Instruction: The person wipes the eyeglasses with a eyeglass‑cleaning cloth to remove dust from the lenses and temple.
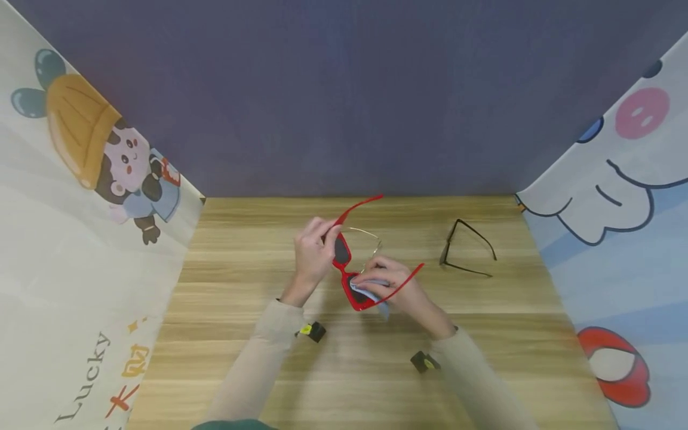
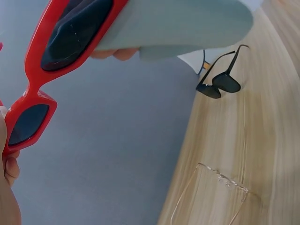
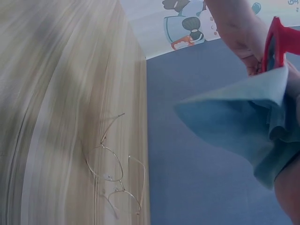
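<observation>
My left hand [image 1: 313,254] grips red-framed sunglasses [image 1: 341,251] at one end, near the hinge, and holds them above the table. Their dark lenses and both spread temples show in the head view. With my right hand [image 1: 405,291] I pinch a light blue cloth [image 3: 225,117] against the lens at the other end. That lens is partly covered by the cloth and fingers. In the left wrist view the cloth [image 2: 187,28] hangs beside the red rim, hiding most of the right hand.
Thin gold-rimmed glasses [image 2: 225,179] lie on the wooden table [image 1: 242,358] beyond the hands. Black sunglasses [image 2: 227,83] rest farther right with temples unfolded. A dark grey panel [image 1: 355,107] stands behind, with cartoon-printed walls at both sides. Small black pieces with yellow marks appear near each wrist.
</observation>
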